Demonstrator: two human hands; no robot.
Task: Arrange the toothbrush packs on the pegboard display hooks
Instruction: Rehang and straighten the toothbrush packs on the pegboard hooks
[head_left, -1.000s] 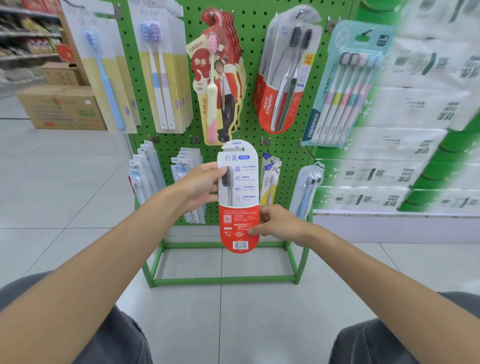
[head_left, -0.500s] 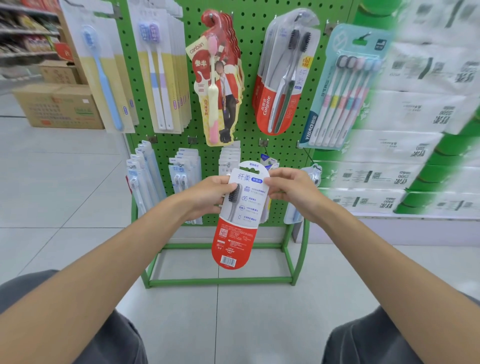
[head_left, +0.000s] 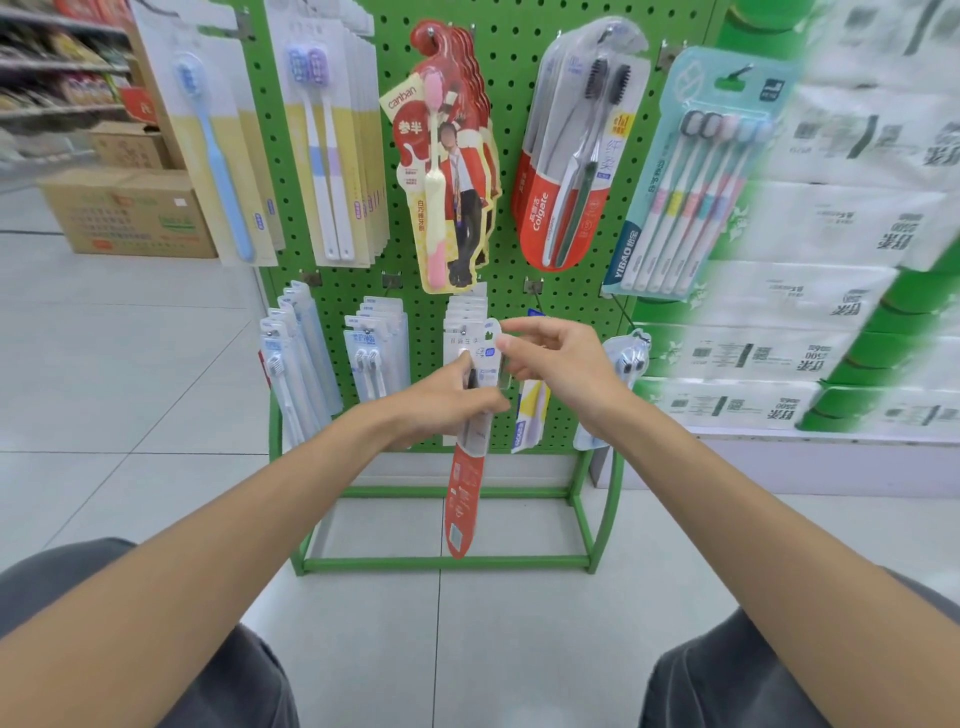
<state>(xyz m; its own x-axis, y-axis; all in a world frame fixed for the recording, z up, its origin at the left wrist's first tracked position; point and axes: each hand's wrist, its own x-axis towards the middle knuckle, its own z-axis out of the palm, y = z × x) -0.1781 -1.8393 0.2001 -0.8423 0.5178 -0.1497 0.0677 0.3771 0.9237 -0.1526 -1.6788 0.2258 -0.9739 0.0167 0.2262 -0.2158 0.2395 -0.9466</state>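
A white-and-red toothbrush pack (head_left: 466, 483) hangs edge-on in front of the lower middle of the green pegboard (head_left: 511, 52). My left hand (head_left: 447, 397) grips its upper half. My right hand (head_left: 556, 364) pinches the pack's top near the hang hole, right by the tip of a lower-row hook that carries a stack of like white packs (head_left: 465, 312). The pack's red bottom end points down toward the floor.
Other hooks carry blue (head_left: 218, 156), purple (head_left: 327, 156), red cartoon (head_left: 447, 182), Colgate (head_left: 576, 171) and multi-brush (head_left: 691, 192) packs above, small packs (head_left: 374, 348) below. Stacked tissue packs (head_left: 831, 291) stand right. Cardboard boxes (head_left: 124, 213) sit back left. The green stand's frame (head_left: 447, 561) rests on tiled floor.
The pack has turned from face-on to nearly edge-on and moved up toward the lower middle hook. My right hand went from its bottom edge to its top.
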